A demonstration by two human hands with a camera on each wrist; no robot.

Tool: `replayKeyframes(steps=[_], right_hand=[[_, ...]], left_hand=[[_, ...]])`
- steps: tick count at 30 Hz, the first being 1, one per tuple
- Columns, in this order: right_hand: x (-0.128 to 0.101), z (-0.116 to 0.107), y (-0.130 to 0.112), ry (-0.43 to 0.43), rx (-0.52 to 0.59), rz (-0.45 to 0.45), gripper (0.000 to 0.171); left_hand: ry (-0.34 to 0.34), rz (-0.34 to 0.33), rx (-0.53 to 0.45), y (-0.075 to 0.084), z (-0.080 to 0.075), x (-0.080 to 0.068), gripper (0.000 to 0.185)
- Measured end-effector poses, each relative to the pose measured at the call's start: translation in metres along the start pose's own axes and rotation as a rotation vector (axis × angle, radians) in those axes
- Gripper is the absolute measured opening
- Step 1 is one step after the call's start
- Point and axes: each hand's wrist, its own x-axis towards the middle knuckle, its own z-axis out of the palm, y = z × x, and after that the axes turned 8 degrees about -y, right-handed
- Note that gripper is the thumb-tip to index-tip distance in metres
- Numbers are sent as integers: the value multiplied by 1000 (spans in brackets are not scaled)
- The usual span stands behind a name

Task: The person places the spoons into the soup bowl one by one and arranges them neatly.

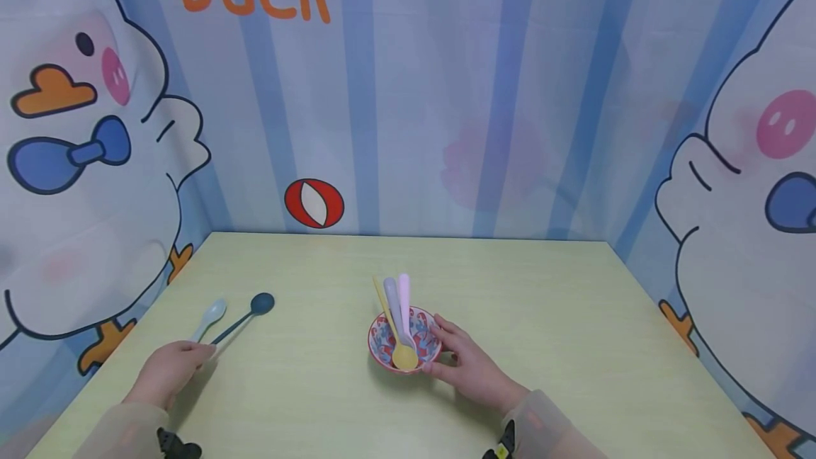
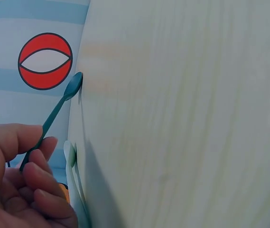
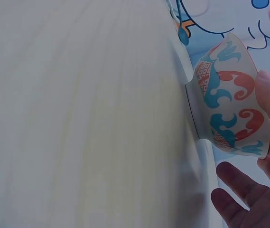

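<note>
A: What's behind the bowl (image 3: 232, 102)?

B: A striped blue backdrop (image 1: 421, 91) printed with ducks. The pale yellow table (image 1: 542, 317) spreads out on all sides of the bowl.

A: And the hands?

B: The right hand (image 1: 474, 367) is at the bowl's right side, gripping the rim with thumb and fingers while two fingers stretch out clear of it. The left hand (image 1: 168, 370) is well to the left of the bowl, pinching the handle of a dark teal spoon (image 1: 255, 309); its other fingers are curled.

A: How does the bowl itself sit?

B: Upright, white with red and blue patterns. I can't tell whether its foot touches the table.

A: Which spoons are left to mention?

B: A pale mint spoon (image 1: 213, 313), farther left of the bowl than the teal scoop, its handle partly hidden by the left hand. Inside the bowl are a lavender spoon (image 1: 397, 310), a pink spoon (image 1: 404, 299) and a yellow spoon (image 1: 404, 356), all three handles leaning out over the far rim. The yellow scoop lies toward the near rim.
</note>
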Motion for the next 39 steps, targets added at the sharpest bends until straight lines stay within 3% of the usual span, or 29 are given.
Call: replayKeyframes(steps=[10,23,39], right_hand=[[0,0,-1,-2,8,7,75],[2,2,6,-5,-20,-4,75],[2,2,5,-6,-8,2,75]], left_hand=[[108,21,-45,3,-1,-9,66],[242,1,-268,5,4,-5,56],[231,10,-666,8,9,0,57]])
